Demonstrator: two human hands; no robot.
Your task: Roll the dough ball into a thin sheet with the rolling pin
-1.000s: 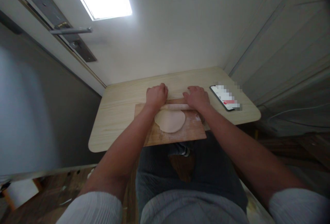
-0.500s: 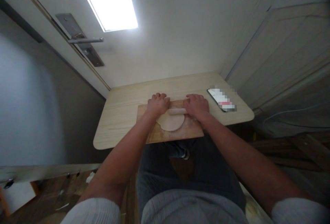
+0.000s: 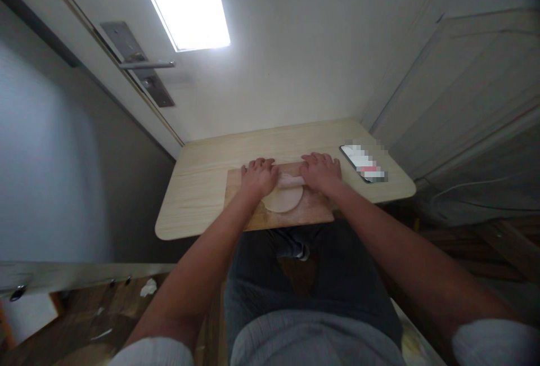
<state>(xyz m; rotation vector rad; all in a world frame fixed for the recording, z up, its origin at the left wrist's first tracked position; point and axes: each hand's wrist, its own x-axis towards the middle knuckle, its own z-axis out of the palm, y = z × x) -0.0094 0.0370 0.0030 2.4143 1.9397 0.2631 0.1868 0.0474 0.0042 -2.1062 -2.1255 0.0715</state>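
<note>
A pale rolling pin lies crosswise over a flat, rounded sheet of dough. My left hand is on the pin's left end, fingers bent over it and pointing away from me. On the opposite end rests my right hand, its fingers likewise curled over the wood. Both palms hide the pin's ends, and the left hand covers part of the dough's left edge. Under the dough is a wooden board with a floury-looking surface.
The board sits on a small light-wood table with rounded corners. To the right lies a phone, its screen blurred out. Behind the table stands a white door with a metal handle. A crumpled white scrap is on the floor.
My left hand has come slightly nearer to me and covers more of the dough's left side. The right hand has barely shifted on the pin. The whole view has moved a little.
</note>
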